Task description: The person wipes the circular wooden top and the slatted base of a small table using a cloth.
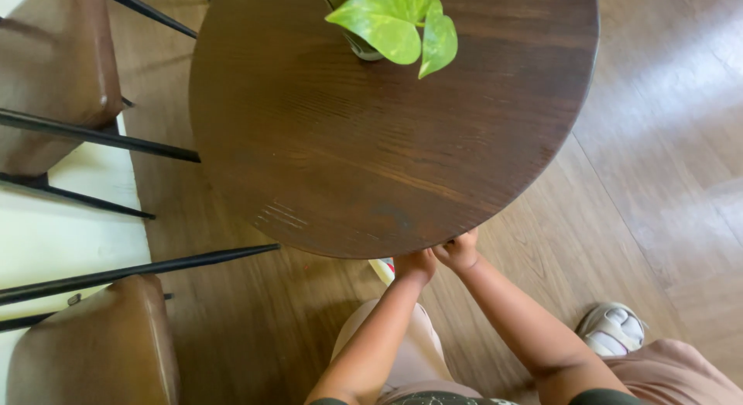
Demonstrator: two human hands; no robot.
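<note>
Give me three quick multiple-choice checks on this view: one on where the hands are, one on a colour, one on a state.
1. Where are both hands?
A. At the near edge of the round table
B. On the plant's leaves
C. On a chair seat

2. What colour are the leaves of the plant?
A. Red
B. Green
C. Purple

3. How does the plant pot stand?
A. Tipped over on the floor
B. Held in the air
C. Upright on the tabletop

Answers:
1. A: the left hand and the right hand sit side by side at the rim of the round table, fingers curled under it.
2. B: the plant has bright green leaves.
3. C: the plant pot stands on the far part of the top, away from both hands.
</note>
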